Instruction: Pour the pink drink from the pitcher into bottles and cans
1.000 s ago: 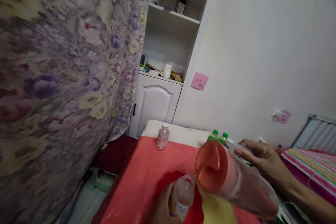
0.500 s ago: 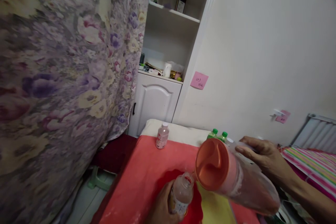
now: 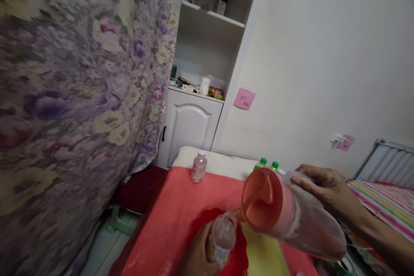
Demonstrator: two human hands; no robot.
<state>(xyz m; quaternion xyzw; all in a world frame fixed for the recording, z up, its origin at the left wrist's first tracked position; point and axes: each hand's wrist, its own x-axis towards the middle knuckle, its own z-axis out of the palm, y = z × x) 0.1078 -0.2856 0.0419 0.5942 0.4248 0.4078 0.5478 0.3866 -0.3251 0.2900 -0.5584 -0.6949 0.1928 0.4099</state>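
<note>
My left hand (image 3: 197, 253) is wrapped round a small clear open bottle (image 3: 221, 239) with a pink label, held upright over a red mat (image 3: 239, 255). My right hand (image 3: 325, 190) grips the handle of a clear jug with an orange lid (image 3: 262, 200). The jug is tipped to the left, its spout right at the bottle's open mouth. A thin stream seems to run from the spout into the bottle. The jug's base is near the bottom right edge of the view.
A second small capped bottle (image 3: 198, 167) stands at the far end of the red-covered table (image 3: 174, 220). Two green-capped bottles (image 3: 267, 164) stand behind the jug. A floral curtain (image 3: 77, 95) hangs left; a white cabinet (image 3: 187, 125) and wall lie behind.
The jug has tipped a little further and its spout has come down onto the bottle's mouth. Both hands have kept their grip.
</note>
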